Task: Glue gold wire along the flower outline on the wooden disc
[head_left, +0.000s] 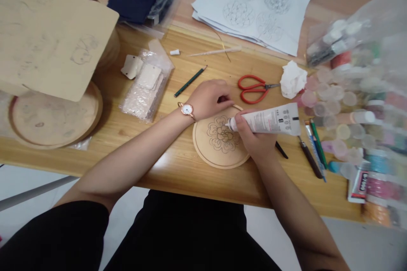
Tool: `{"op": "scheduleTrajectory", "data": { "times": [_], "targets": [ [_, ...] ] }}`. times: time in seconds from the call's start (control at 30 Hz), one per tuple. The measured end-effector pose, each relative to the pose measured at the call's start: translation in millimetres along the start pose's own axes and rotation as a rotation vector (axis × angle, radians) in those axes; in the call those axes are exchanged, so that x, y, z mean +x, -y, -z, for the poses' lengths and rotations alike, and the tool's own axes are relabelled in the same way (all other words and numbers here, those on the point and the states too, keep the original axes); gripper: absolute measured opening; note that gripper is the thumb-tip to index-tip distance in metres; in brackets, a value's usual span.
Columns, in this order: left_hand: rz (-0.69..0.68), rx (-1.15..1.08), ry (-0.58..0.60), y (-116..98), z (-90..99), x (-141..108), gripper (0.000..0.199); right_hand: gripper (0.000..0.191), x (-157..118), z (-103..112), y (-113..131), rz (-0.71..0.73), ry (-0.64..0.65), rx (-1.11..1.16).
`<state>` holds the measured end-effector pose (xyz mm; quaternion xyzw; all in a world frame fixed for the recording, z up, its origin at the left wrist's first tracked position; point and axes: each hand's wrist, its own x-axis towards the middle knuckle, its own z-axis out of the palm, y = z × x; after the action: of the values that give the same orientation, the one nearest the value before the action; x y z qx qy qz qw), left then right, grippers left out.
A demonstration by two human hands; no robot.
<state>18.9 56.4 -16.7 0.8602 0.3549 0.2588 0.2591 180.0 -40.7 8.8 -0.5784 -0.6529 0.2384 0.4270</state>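
Note:
A round wooden disc point(206, 152) with a flower drawn on it lies near the table's front edge. My right hand point(256, 142) is closed around a white glue tube point(270, 120), whose nozzle points left over the upper right part of the flower. Whether the nozzle touches the wood is too small to tell. My left hand point(213, 98), with a watch point(187, 109) on the wrist, rests at the disc's upper edge. Its fingers are bent and partly hidden, and nothing can be made out in them.
Red-handled scissors point(252, 89), crumpled tissue point(292, 79) and a dark green pencil point(190, 81) lie beyond the disc. Many small pots point(343, 131) crowd the right side. Printed sheets point(254, 8) are at the back; cardboard point(57, 34) and a round tray point(54, 142) are left.

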Motion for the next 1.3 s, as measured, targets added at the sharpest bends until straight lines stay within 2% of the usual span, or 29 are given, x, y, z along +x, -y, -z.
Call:
{"op": "scheduleTrajectory", "data": {
  "times": [0.13,0.37,0.6,0.8,1.3],
  "targets": [
    [0.011,-0.001,0.011,-1.9,1.2,0.3,0.021,0.02,-0.1,-0.3,0.4,0.015,-0.047,0.011],
    [-0.001,0.002,0.007,-1.1,0.6,-0.3,0.023,0.024,0.0,-0.1,-0.3,0.009,0.039,0.042],
    [0.002,-0.005,0.001,-0.5,0.2,-0.8,0.023,0.02,-0.9,-1.2,-1.0,-0.008,-0.091,0.019],
    [-0.002,0.002,-0.008,-0.3,-0.4,-0.2,0.021,0.025,0.2,-0.5,0.2,-0.029,-0.021,0.015],
    [0.026,0.004,0.02,-5.0,3.1,0.8,0.019,0.013,-1.2,-2.9,-6.6,0.045,-0.125,0.019]
  ]
}}
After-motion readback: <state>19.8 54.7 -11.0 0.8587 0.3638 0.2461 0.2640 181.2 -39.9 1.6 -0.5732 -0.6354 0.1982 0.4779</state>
